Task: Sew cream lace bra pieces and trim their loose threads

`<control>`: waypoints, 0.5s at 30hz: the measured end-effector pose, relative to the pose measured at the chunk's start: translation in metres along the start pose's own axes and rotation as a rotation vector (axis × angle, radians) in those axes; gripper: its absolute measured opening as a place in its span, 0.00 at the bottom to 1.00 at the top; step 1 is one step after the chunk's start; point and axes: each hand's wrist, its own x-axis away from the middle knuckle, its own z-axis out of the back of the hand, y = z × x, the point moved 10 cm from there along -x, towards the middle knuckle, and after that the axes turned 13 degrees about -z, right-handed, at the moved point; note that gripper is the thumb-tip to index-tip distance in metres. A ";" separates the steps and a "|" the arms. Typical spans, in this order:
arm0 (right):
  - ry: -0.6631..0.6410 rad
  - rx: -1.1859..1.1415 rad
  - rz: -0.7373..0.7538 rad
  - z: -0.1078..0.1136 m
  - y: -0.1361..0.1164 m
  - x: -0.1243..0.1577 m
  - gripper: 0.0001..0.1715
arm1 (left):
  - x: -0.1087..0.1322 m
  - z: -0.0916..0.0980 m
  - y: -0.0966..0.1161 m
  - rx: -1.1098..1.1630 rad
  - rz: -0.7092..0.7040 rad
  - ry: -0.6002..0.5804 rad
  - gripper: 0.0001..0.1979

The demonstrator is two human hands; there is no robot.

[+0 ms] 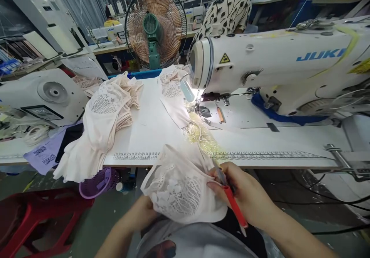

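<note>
A pale pink lace bra (176, 192) hangs in front of the table edge, its lace cup facing up. At its lower left, my left hand (144, 213) grips the fabric, with most fingers hidden beneath it. My right hand (245, 192) pinches the bra's right edge between thumb and finger. Also in that hand are red-handled snips (234, 206), blade toward the table; their exact form is partly covered. A thin strap (199, 132) runs from the bra up toward the needle area of the white sewing machine (274, 57).
Stacked bras (101, 115) hang over the table's edge on the left. Another bra piece (173, 92) lies beside the needle. Yellowish thread scraps (204, 136) cover the table below it. A fan (156, 24), a purple basket (98, 182) and a red stool (43, 215) stand around. Someone sits behind.
</note>
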 end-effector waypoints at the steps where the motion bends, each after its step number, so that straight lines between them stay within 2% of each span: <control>1: -0.034 0.011 0.026 -0.005 -0.004 0.001 0.08 | 0.003 0.010 0.004 -0.216 -0.023 -0.023 0.10; 2: -0.077 0.025 0.054 -0.012 -0.007 0.003 0.08 | 0.007 0.019 0.012 -0.400 -0.054 -0.023 0.09; 4: -0.165 0.052 0.097 -0.028 -0.013 0.006 0.11 | 0.013 0.030 0.050 -0.634 -0.249 0.064 0.11; 6: -0.227 0.087 0.145 -0.044 -0.021 0.012 0.13 | 0.022 0.017 0.102 -0.723 -0.609 0.120 0.13; 7: -0.247 0.109 0.178 -0.050 -0.026 0.015 0.13 | 0.026 0.001 0.120 -0.752 -0.767 0.089 0.14; 8: -0.264 0.139 0.218 -0.056 -0.033 0.019 0.14 | 0.026 -0.014 0.130 -0.783 -0.863 0.041 0.15; 9: -0.288 0.173 0.261 -0.062 -0.040 0.023 0.14 | 0.022 -0.026 0.133 -0.812 -0.898 0.016 0.16; 11: -0.385 0.241 0.308 -0.073 -0.049 0.029 0.15 | 0.011 -0.038 0.131 -0.823 -0.903 0.025 0.16; 13: -0.523 0.309 0.272 -0.079 -0.049 0.031 0.15 | 0.003 -0.041 0.121 -0.787 -0.856 -0.008 0.20; 15: -0.637 0.352 0.193 -0.078 -0.042 0.026 0.14 | -0.001 -0.039 0.107 -0.725 -0.746 -0.114 0.20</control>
